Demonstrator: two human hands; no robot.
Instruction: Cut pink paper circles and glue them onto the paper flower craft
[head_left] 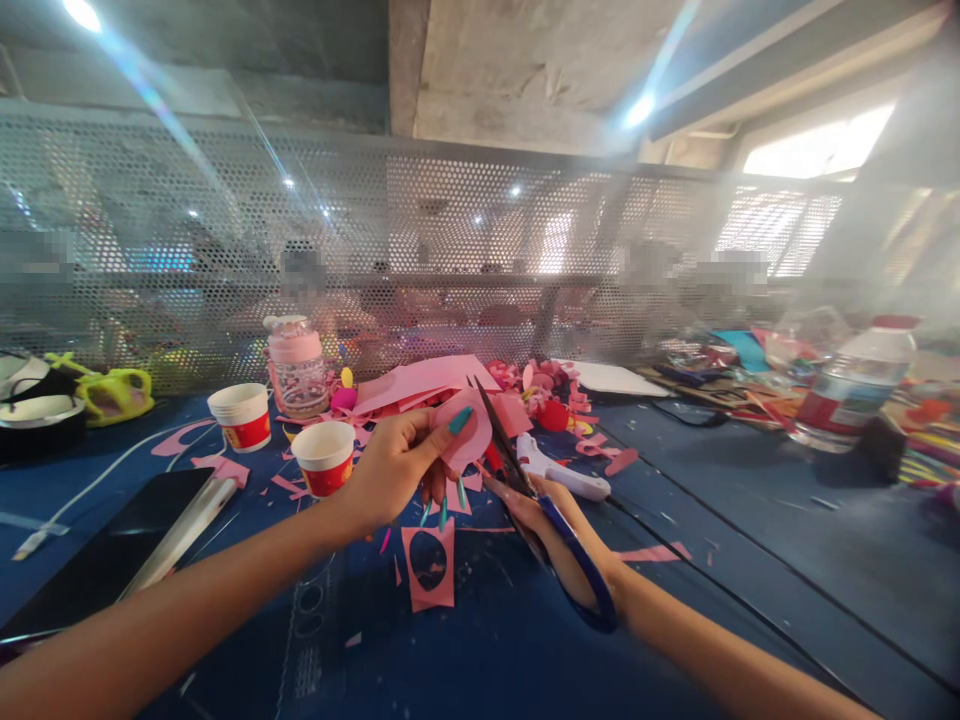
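Two hands, left hand (pixel 390 465) pinching pink cutout (pixel 466 432), right hand (pixel 551 530) gripping scissors (pixel 525 490)

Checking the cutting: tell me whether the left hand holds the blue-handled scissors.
No, the right hand holds the blue-handled scissors; the left hand pinches round pink paper.

Brightness moderate and uneven. Ceiling lamp (pixel 81 12) at upper left flares, with streaks running diagonally down the frame. Window (pixel 817 150) at upper right is blown out. Haze veils the mesh screen (pixel 450 230), and the background is soft. Edges bend strongly. Sharpest at centre: left hand (pixel 390 465), pink paper (pixel 469 435), scissors (pixel 525 480).
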